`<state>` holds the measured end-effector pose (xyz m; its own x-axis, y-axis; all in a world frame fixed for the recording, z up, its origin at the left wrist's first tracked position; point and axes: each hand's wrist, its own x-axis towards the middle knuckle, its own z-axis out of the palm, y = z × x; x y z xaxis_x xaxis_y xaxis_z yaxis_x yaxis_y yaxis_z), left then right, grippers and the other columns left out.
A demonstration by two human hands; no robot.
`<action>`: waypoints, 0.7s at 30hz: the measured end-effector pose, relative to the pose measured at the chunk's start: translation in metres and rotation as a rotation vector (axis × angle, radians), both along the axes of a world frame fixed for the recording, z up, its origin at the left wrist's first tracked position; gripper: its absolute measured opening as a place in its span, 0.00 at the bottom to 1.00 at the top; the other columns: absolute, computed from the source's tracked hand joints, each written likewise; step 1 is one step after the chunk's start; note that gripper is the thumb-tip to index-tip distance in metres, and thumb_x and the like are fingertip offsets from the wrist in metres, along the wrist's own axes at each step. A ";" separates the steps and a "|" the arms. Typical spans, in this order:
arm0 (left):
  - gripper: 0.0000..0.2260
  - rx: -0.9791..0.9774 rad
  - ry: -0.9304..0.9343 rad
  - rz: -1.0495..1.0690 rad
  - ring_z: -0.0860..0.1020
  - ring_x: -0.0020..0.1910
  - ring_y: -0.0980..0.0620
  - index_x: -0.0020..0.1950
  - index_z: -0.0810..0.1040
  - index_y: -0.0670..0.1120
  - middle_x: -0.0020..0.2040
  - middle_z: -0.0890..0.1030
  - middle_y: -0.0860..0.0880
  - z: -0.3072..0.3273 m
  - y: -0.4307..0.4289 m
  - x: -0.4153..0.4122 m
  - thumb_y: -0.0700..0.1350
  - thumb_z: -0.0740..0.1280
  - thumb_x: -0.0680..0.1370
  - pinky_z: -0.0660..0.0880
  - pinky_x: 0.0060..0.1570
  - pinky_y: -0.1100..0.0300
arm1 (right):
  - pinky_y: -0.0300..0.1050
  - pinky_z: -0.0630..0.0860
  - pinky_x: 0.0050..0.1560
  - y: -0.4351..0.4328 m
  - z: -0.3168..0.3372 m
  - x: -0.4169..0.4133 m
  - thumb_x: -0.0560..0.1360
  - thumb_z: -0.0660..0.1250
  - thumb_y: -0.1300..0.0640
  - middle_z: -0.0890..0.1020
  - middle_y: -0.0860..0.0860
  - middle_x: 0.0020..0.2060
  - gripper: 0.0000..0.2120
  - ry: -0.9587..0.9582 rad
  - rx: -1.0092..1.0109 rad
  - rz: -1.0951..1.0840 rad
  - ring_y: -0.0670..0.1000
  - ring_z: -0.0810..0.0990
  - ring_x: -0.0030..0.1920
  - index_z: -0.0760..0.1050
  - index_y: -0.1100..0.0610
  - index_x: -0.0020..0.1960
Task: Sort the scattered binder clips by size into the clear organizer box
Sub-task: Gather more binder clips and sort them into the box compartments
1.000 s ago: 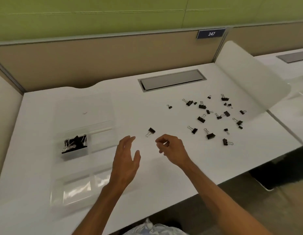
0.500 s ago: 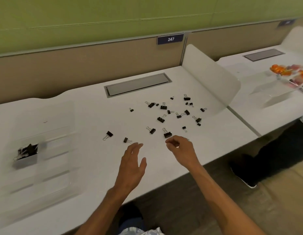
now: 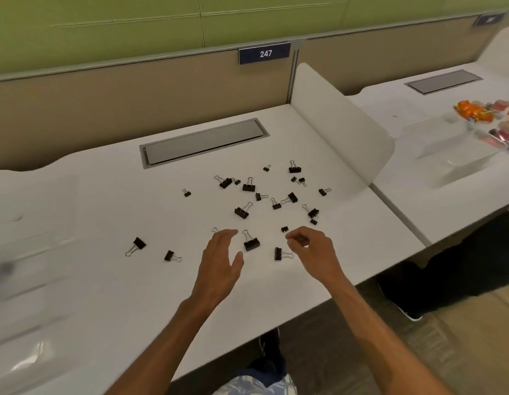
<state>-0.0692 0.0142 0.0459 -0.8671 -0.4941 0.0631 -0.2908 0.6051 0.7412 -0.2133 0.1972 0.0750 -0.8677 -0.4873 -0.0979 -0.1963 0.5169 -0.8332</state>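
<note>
Several black binder clips of differing sizes lie scattered on the white desk (image 3: 276, 280). My left hand (image 3: 222, 263) hovers open with straight fingers over the near clips, its fingertips covering one clip whose wire handle (image 3: 215, 230) sticks out. A large clip (image 3: 251, 243) sits between my hands. My right hand (image 3: 313, 252) hangs with loosely curled fingers, nothing visible in them, beside a small clip (image 3: 284, 229) and a medium clip (image 3: 279, 253). Two more clips (image 3: 139, 243) (image 3: 170, 256) lie to the left. The clear organizer box (image 3: 33, 246) is a blur at the far left.
A grey cable hatch (image 3: 204, 143) is set into the back of the desk. A white divider panel (image 3: 341, 121) bounds the right side. Beyond it, another desk holds a clear box with orange items (image 3: 475, 112). A person's dark shoe (image 3: 404, 309) stands by the desk's right corner.
The view has swung right, so the organizer box now sits at the left edge. Both hands have moved forward to the near edge of the clip scatter.
</note>
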 end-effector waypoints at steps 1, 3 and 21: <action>0.21 0.013 -0.008 0.016 0.70 0.67 0.52 0.71 0.68 0.49 0.69 0.70 0.52 -0.005 -0.005 -0.013 0.44 0.66 0.79 0.69 0.68 0.49 | 0.24 0.72 0.43 -0.001 -0.003 -0.012 0.76 0.69 0.60 0.84 0.47 0.43 0.05 -0.001 0.008 0.011 0.39 0.80 0.43 0.82 0.56 0.50; 0.21 0.046 -0.042 0.056 0.72 0.66 0.50 0.71 0.68 0.47 0.68 0.70 0.51 -0.013 -0.014 -0.037 0.44 0.67 0.79 0.71 0.66 0.48 | 0.23 0.71 0.43 -0.004 -0.009 -0.032 0.77 0.69 0.60 0.84 0.47 0.43 0.05 -0.004 0.029 0.033 0.38 0.80 0.43 0.82 0.56 0.50; 0.20 -0.372 -0.478 0.150 0.73 0.59 0.47 0.67 0.73 0.46 0.60 0.77 0.46 -0.053 -0.058 -0.171 0.53 0.66 0.78 0.68 0.58 0.53 | 0.25 0.73 0.44 -0.030 -0.036 -0.116 0.76 0.68 0.64 0.84 0.45 0.42 0.06 -0.102 0.092 0.257 0.35 0.78 0.41 0.82 0.57 0.49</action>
